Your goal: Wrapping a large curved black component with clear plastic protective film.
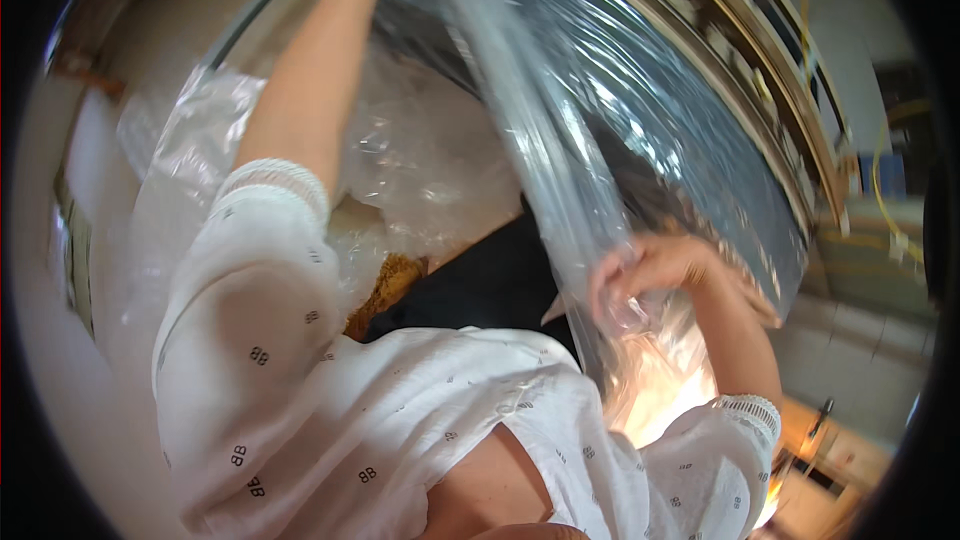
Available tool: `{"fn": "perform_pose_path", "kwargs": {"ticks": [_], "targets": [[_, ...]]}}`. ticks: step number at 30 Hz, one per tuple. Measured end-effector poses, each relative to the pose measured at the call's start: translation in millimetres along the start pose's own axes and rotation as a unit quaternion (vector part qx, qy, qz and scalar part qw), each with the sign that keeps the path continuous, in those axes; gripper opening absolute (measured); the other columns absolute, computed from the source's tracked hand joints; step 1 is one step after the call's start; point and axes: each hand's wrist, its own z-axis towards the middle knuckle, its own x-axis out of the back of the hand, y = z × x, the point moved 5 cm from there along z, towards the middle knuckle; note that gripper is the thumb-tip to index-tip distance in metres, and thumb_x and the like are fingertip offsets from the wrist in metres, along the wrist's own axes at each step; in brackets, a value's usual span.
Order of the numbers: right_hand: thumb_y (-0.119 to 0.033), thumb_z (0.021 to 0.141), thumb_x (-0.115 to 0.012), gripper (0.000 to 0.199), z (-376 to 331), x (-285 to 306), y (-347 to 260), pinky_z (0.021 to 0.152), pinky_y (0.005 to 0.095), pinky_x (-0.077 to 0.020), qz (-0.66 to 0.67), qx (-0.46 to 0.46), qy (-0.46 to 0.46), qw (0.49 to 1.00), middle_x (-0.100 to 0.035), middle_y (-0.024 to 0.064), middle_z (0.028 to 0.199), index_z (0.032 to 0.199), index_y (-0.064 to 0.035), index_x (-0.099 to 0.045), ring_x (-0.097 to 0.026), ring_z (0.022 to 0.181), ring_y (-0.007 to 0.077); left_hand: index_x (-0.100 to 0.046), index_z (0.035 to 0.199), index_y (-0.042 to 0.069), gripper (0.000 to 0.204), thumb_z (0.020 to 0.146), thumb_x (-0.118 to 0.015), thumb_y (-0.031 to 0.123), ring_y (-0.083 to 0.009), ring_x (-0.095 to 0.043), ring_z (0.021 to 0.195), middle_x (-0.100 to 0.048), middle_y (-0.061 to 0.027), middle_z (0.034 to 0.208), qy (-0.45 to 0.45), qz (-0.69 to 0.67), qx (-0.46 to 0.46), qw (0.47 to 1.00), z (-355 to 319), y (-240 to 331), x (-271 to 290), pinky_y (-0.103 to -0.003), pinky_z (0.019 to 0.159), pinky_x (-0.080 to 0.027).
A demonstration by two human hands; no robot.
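My right hand (pixel 655 275) is closed around a gathered edge of clear plastic film (pixel 530 130), its fingers curled in toward the palm. From there the film runs in a long, twisted band up to the top edge of the picture. A large dark panel (pixel 640 110) lies beyond it, with shiny creased film over its surface. Only the left forearm (pixel 315 80) shows, stretched up and away past the dark panel's far left end; the hand itself is cut off at the top edge. Loose clear film (pixel 410 160) lies crumpled between my arms, in front of my body.
Wooden boards (pixel 745 30) run along the far right side of the dark panel. A yellow cable (pixel 880 160) hangs at the right, near a blue object (pixel 882 175). A brown, rough-textured thing (pixel 390 290) is partly covered by the film. Tiles lie at the lower right.
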Motion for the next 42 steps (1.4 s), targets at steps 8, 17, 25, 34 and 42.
{"fn": "perform_pose_path", "kwargs": {"ticks": [8, 17, 25, 34, 42], "targets": [[-0.035, 0.084, -0.05, 0.036, -156.1, -109.1, 437.0, 0.083, 0.0337, -0.0454, -0.117, -0.246, 0.333, 0.903, -0.066, 0.0102, 0.098, 0.102, -0.0071, -0.064, -0.061, 0.087, 0.0261, -0.061, 0.101, 0.001, 0.037, 0.084, -0.059, 0.034, -0.0211, -0.059, 0.087, -0.064, -0.011, 0.093, -0.118, 0.077, -0.054, 0.989, 33.2, -35.5, -27.8, -0.032, 0.079, -0.045], [-0.004, 0.074, -0.045, 0.028, -395.0, -94.5, 443.6, 0.067, 0.0319, -0.0512, 0.043, -0.123, 0.828, 0.545, -0.067, 0.0117, 0.083, 0.092, 0.0035, -0.065, -0.063, 0.071, 0.0189, -0.059, 0.097, -0.002, 0.034, 0.085, -0.056, 0.03, -0.0304, -0.058, 0.092, -0.061, -0.0166, 0.099, -0.118, 0.197, -0.118, 0.966, 47.6, -52.7, -30.9, -0.036, 0.083, -0.043], [-0.018, 0.08, -0.059, 0.025, -383.2, 12.7, 240.8, 0.082, 0.0371, -0.0421, -0.384, -0.176, 0.905, 0.058, -0.059, 0.0083, 0.095, 0.104, -0.0103, -0.058, -0.056, 0.093, 0.0263, -0.059, 0.097, 0.002, 0.039, 0.085, -0.052, 0.038, -0.0335, -0.056, 0.095, -0.06, -0.0158, 0.102, -0.068, 0.354, -0.128, 0.924, 113.0, -121.9, 73.2, -0.039, 0.084, -0.042], [-0.02, 0.087, -0.053, 0.026, -309.0, 42.1, 289.4, 0.09, 0.0379, -0.0392, -0.349, -0.063, 0.889, 0.288, -0.056, 0.0139, 0.114, 0.105, -0.0022, -0.058, -0.05, 0.105, 0.0336, -0.058, 0.101, 0.002, 0.038, 0.085, -0.05, 0.035, -0.0358, -0.056, 0.097, -0.06, -0.0187, 0.103, -0.071, 0.428, -0.149, 0.889, 110.2, -125.4, 105.9, -0.041, 0.083, -0.042], [-0.019, 0.088, -0.05, 0.028, -253.6, 53.4, 198.8, 0.096, 0.0381, -0.0365, -0.399, 0.024, 0.831, 0.387, -0.053, 0.0118, 0.122, 0.111, -0.0053, -0.058, -0.048, 0.114, 0.0296, -0.059, 0.101, 0.0, 0.041, 0.083, -0.057, 0.037, -0.0301, -0.059, 0.092, -0.062, -0.0168, 0.099, -0.034, 0.347, -0.139, 0.927, 136.1, -129.6, 137.7, -0.037, 0.08, -0.044]]}}
